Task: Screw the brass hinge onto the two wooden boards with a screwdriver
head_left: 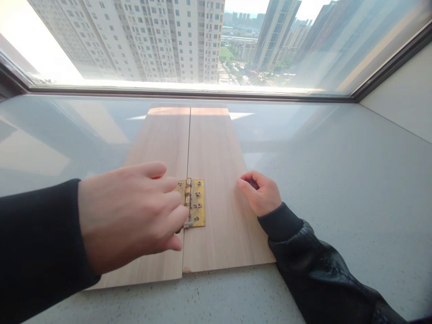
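Note:
A brass-coloured hinge point(199, 202) with several screws in its plate lies across the seam between two pale wooden boards, the left board point(158, 135) and the right board point(216, 148). My left hand point(135, 211) is over the left leaf and hides most of it. Its fingers curl down by the hinge's barrel, and the fingertips are partly hidden, so what they grip, if anything, does not show. At the right board's right edge is my right hand point(261, 193), its fingers curled in and thumb near the forefinger, with nothing visible between them.
The boards lie flat on a speckled white windowsill point(337, 202). Beyond them runs a dark window frame point(202, 94), with tall buildings point(162, 40) outside the glass. A white wall point(401, 85) rises at the right. The right board's near corner point(186, 270) is chipped.

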Demonstrator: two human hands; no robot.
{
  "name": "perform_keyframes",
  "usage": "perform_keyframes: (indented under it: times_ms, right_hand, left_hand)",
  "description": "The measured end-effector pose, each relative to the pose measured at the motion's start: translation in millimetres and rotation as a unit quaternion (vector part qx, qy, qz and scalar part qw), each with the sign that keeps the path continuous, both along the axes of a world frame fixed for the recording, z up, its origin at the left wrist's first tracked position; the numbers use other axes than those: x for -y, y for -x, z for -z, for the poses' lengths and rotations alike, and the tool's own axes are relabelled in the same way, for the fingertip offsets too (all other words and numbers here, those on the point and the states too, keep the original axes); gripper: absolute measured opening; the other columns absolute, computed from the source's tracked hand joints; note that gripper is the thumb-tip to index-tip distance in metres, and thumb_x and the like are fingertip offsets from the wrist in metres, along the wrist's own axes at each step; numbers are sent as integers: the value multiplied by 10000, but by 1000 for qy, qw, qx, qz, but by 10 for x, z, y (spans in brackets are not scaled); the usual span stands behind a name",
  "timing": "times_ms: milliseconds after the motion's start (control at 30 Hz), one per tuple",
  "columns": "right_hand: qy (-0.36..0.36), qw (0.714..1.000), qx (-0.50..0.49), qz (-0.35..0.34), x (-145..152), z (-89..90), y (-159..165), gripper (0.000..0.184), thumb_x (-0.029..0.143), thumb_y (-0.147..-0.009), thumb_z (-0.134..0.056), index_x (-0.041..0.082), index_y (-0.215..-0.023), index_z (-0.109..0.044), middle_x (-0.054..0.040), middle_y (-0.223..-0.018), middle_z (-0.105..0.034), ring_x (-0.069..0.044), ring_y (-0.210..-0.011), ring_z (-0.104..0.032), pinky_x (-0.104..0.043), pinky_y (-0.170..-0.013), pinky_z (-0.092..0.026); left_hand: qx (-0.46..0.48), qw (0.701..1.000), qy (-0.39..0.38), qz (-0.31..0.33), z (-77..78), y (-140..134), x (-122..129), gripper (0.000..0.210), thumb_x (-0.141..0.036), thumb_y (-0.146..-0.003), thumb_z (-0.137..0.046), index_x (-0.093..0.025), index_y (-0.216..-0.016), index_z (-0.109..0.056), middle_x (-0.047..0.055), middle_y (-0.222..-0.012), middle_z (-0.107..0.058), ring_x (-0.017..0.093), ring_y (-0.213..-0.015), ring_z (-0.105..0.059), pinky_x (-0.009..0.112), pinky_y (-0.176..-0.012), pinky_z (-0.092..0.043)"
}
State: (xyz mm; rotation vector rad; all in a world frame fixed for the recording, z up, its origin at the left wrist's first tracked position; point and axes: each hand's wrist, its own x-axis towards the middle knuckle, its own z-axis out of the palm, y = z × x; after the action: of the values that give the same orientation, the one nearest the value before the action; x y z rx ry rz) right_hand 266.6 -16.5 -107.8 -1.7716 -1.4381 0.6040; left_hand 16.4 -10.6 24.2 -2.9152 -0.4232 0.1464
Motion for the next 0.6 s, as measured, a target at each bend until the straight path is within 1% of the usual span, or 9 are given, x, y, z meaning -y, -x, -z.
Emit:
perform_keyframes:
  times_ms: [100,267,367,467,600]
  right_hand:
    - [-2,1000,0,0,-3,3,0,216,390,-732,-576,185,-681,-618,16,-588,-560,-124,-545,-468,-278,-557,-370]
    - [-2,1000,1,-3,-3,-4,1,202,378,-733,-576,186,-683,-618,15,-593,-559,-124,-551,-466,-278,-562,-372]
    - [-1,1000,3,-4,-1,-18,6,199,375,-735,-576,187,-682,-616,15,-594,-557,-125,-553,-464,-279,-566,-372]
    - [2,1000,5,-5,0,-24,11,196,373,-733,-578,189,-677,-613,15,-590,-551,-126,-554,-462,-280,-570,-372]
    - [4,1000,6,-6,3,-17,9,193,370,-733,-579,188,-677,-612,14,-593,-552,-125,-555,-462,-281,-575,-374]
  left_hand:
    - [5,999,1,-47,20,-7,23,333,-442,-819,-557,-205,-588,-514,1,-546,-552,163,-519,-472,353,-587,-324]
    - [-6,988,-16,-151,57,-55,98,464,-462,-888,-397,-210,-528,-548,32,-484,-561,192,-454,-485,362,-555,-320]
    - [-29,980,-13,-197,80,-68,136,523,-489,-895,-343,-215,-513,-571,48,-486,-584,205,-458,-504,351,-532,-302]
    - [-46,971,-1,-234,78,-67,163,561,-505,-895,-299,-219,-507,-587,63,-485,-589,206,-463,-510,328,-499,-256]
    - [-22,962,-8,-273,49,-56,186,591,-516,-897,-272,-218,-500,-592,69,-468,-571,189,-455,-488,299,-462,-169]
